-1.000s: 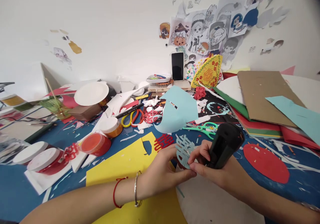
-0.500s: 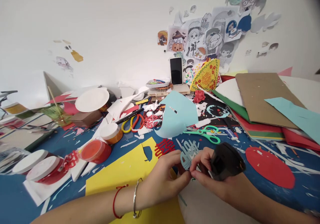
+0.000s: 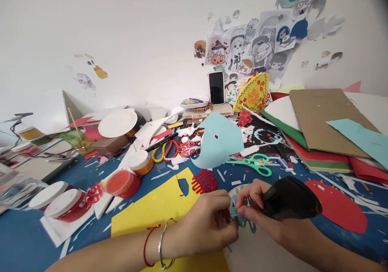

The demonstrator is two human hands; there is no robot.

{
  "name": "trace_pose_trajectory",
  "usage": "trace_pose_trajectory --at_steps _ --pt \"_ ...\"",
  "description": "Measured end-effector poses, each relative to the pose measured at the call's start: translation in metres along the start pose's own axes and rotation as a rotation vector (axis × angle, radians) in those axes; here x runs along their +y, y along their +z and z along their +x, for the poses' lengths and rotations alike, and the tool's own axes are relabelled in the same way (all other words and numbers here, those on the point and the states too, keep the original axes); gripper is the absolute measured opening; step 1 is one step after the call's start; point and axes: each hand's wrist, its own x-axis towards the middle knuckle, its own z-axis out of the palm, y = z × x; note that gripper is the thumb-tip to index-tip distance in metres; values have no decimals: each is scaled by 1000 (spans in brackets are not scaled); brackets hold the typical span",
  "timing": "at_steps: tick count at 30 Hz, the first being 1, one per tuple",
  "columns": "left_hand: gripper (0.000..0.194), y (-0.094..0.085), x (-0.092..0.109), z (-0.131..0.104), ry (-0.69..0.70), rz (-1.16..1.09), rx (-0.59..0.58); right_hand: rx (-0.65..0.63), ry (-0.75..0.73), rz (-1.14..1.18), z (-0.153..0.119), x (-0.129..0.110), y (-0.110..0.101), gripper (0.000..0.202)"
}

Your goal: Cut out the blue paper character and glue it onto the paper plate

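My left hand (image 3: 206,221) pinches the left edge of a light-blue paper cutout (image 3: 242,220) with slotted, curling strips. Fingertips of my right hand (image 3: 257,205) press on its upper right side, so much of the cutout is hidden. A bulky black tool (image 3: 292,199) is also held in my right hand, sticking out to the right; its kind does not show. Beneath both hands lies a round white sheet (image 3: 257,251). Yellow paper (image 3: 148,213) extends under my left forearm, and a red openwork paper cutout (image 3: 204,182) rests at its upper edge.
Green-handled scissors (image 3: 254,165) lie beyond my hands, near a light-blue sheet (image 3: 220,144). Paint jars (image 3: 123,184) stand on the left. A red paper oval (image 3: 339,207) and stacked cardboard (image 3: 330,122) are on the right. Paper scraps litter the blue table.
The light-blue cutout has tipped and dropped lower between my hands; its strips stood up above my fingers before. Both hands and the black tool have shifted a little to the right.
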Motion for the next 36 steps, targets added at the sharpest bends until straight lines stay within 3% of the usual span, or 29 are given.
trace_pose_trajectory --at_steps 4,8,12,15,17,22,25,32,36 --pt "7 -2 1 0 7 -9 13 174 -77 -42 6 0 -3 31" --pt "13 -6 2 2 8 -22 43 402 -205 -235 18 6 -18 30" --pt "18 -8 0 3 -8 -60 76 415 -264 -418 28 13 -39 14" --pt "20 -8 -3 5 -58 -140 127 415 -193 -449 33 15 -50 8" --pt "24 -9 -4 7 -81 -173 148 371 -81 -367 36 15 -53 17" --pt "30 -12 -6 10 -100 -201 145 92 171 15 36 10 -48 36" --pt "30 -10 -8 9 -89 -211 115 -15 170 92 34 5 -45 41" --pt "34 -10 -9 9 -39 -191 70 -60 255 156 32 -1 -54 44" --pt "37 -13 -9 9 -44 -173 75 -134 149 46 31 -3 -58 45"
